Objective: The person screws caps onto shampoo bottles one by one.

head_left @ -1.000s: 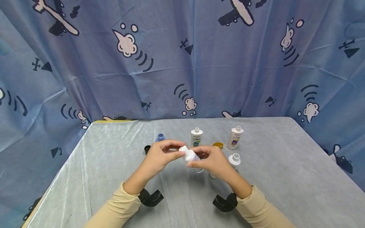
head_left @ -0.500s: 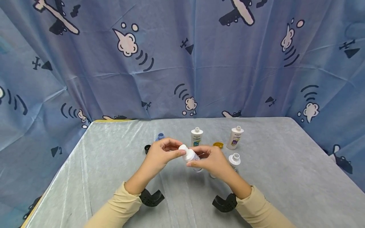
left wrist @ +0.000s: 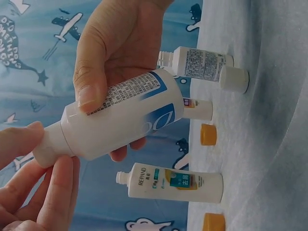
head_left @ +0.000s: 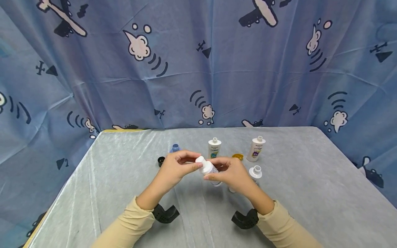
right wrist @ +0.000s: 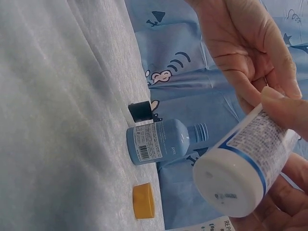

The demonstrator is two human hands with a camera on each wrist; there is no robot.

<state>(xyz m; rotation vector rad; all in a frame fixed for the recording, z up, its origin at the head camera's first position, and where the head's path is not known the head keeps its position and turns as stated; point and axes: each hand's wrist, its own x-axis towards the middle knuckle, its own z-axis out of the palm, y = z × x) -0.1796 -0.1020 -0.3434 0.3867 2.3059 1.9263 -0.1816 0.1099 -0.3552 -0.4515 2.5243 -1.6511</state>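
A white bottle [left wrist: 125,115] with a blue-and-white label is held tilted above the table, its base toward the lower right in the head view. My right hand [head_left: 231,174] grips its body, thumb on the near side. At the upper end, my left hand [head_left: 176,167] pinches the white cap [left wrist: 50,144] between thumb and fingers. The cap sits on the bottle's neck. The bottle's base [right wrist: 226,185] faces the right wrist camera. Behind my left hand, a blue bottle [right wrist: 161,139] without a cap stands partly hidden in the head view.
Uncapped white bottles stand at the back [head_left: 214,148] and the back right [head_left: 256,148]. Another uncapped white bottle [head_left: 255,173] is beside my right wrist, near a white cap [left wrist: 234,79]. Yellow caps [left wrist: 208,134] and a black cap [head_left: 161,161] lie on the grey cloth.
The fingers of my left hand have shifted slightly on the cap. My right hand and the bottle stay nearly in place.
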